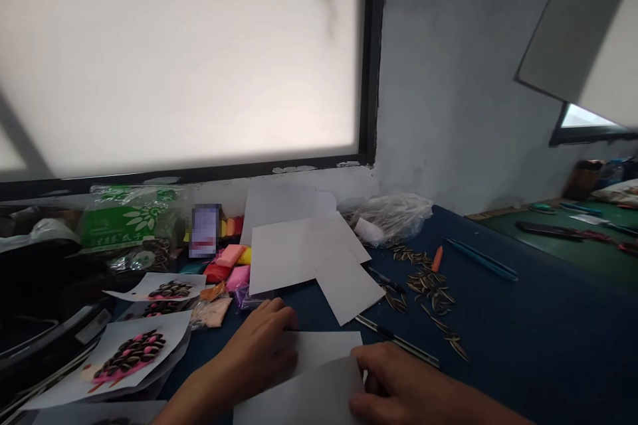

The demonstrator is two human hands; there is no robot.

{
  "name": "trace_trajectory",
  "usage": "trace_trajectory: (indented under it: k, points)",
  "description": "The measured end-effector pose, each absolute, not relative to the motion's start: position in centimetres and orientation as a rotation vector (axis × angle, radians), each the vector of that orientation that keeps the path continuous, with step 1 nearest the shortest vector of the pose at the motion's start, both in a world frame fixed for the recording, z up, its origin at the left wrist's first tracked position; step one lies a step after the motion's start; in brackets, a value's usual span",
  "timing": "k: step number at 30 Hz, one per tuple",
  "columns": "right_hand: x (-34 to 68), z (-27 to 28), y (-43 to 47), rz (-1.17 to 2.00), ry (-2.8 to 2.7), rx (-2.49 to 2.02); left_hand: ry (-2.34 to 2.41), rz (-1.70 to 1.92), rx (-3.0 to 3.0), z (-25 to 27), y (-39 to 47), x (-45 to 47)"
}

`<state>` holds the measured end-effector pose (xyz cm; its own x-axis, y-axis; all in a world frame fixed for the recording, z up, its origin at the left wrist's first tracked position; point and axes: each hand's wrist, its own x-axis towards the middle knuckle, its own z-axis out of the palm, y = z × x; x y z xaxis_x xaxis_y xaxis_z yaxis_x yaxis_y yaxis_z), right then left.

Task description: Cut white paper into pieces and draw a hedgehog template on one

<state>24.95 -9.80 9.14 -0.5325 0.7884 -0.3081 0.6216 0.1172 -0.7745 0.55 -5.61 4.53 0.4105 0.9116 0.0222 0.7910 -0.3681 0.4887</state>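
Low in the head view, a sheet of white paper (304, 392) lies in front of me, with another white layer (331, 345) showing behind it; whether it is one folded sheet or two, I cannot tell. My left hand (266, 342) is closed at the paper's left side, fingers curled down and partly hidden in shadow. At the right edge, my right hand (389, 375) pinches the paper between thumb and fingers. A thin black-and-silver pen-like tool (399, 340) lies just behind my right hand. Farther back are loose white sheets (289, 252) and scattered striped sunflower seeds (431, 289).
Seed-decorated picture cards (129, 358) pile up at left, beside a dark bulky object (44, 319). Coloured clay packs (232, 265), a green seed bag (132, 219) and a clear plastic bag (393, 216) line the wall. Blue tweezers (481, 259) and an orange stick (437, 259) lie right.
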Motion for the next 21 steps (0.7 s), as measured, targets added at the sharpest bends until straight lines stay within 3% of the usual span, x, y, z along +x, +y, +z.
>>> trace_trajectory:
  k: [9,21]
  points:
    - [25.4,9.0,-9.1,1.165,-2.274,-1.443,1.369,0.513,2.024,3.0,-4.5,-0.5]
    - [25.4,8.0,-8.8,0.925,-2.361,-1.545,1.245,0.548,1.496,4.9,-4.7,-1.0]
